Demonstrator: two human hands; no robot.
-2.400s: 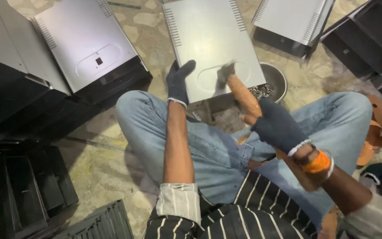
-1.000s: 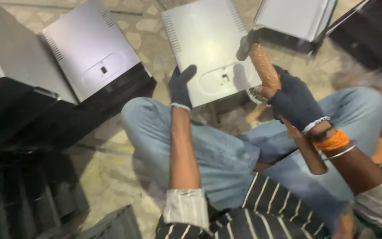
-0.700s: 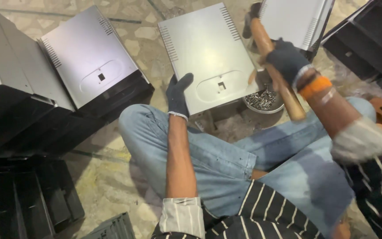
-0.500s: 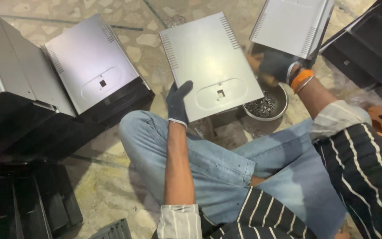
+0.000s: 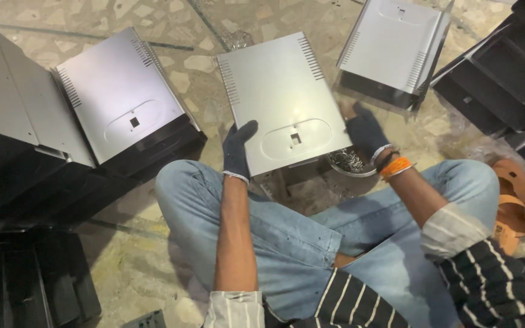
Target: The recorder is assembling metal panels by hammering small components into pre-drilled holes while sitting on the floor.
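Partly hidden bowl [image 5: 349,163] behind panel [image 5: 284,97]

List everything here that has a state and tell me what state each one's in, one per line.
left hand: gloved, gripping the near left edge of the middle metal case.
right hand: gloved, reaching over the bowl, holding no tool that shows.
middle metal case: flat side up, tilted, resting at the knees.
bowl: holds small metal pieces, partly hidden by the case.
left metal case: lying on black housings.
sandal: off the foot, on the floor.
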